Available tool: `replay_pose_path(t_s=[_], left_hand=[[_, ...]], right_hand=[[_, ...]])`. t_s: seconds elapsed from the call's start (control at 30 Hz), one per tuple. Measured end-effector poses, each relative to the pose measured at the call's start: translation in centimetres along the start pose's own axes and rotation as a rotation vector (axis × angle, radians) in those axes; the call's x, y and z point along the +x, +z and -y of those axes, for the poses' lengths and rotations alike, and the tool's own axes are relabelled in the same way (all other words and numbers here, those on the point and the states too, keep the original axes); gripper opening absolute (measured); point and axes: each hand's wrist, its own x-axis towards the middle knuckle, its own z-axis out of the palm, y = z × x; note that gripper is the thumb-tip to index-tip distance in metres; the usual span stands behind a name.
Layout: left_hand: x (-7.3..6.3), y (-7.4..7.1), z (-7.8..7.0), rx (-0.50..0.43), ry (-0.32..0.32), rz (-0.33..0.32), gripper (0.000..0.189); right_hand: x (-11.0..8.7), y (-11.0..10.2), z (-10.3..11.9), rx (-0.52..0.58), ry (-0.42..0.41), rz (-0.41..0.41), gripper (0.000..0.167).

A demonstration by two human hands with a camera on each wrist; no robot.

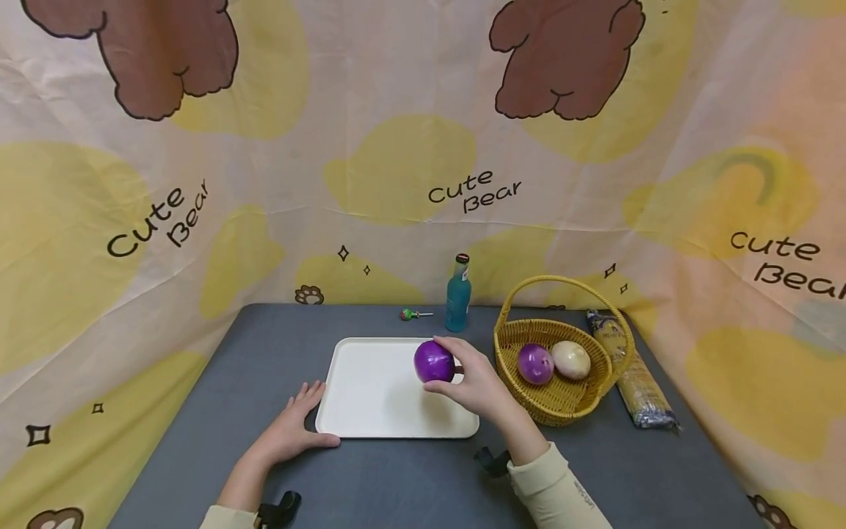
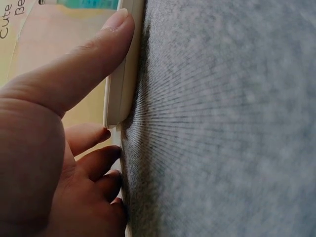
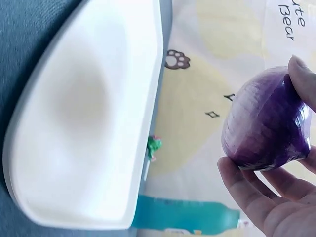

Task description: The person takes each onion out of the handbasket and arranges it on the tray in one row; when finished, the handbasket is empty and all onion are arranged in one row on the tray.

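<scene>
A shiny purple onion [image 1: 432,362] is held between the thumb and fingers of my right hand [image 1: 482,386]. It hangs above the right part of a white tray [image 1: 363,404]; in the right wrist view the onion [image 3: 261,118] is apart from the tray, which carries a soft shadow. My left hand [image 1: 287,433] lies at the tray's near left corner, fingers spread along the left side. In the left wrist view, its straight thumb [image 2: 94,61] touches the tray's edge [image 2: 118,94].
Right of the tray stands a yellow wicker basket [image 1: 551,415] with a tall handle, holding another purple onion [image 1: 535,364] and a whitish onion [image 1: 571,360]. Behind are a blue bottle [image 1: 457,297] and a lollipop [image 1: 407,314]. A long plastic packet [image 1: 641,393] lies beyond the basket.
</scene>
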Motion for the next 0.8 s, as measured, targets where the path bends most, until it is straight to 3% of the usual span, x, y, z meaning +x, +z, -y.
replay_pose_path(t_s=[0.57,0.8], left_hand=[[-0.3,-0.1,0.0,0.017,0.017,-0.01,0.121],[-0.2,0.0,-0.2,0.019,0.021,-0.014,0.12]], right_hand=[[1.7,4.0,0.6,0.059,0.007,0.076,0.079],[2.7,5.6,1.0,0.027,0.01,0.1,0.078]])
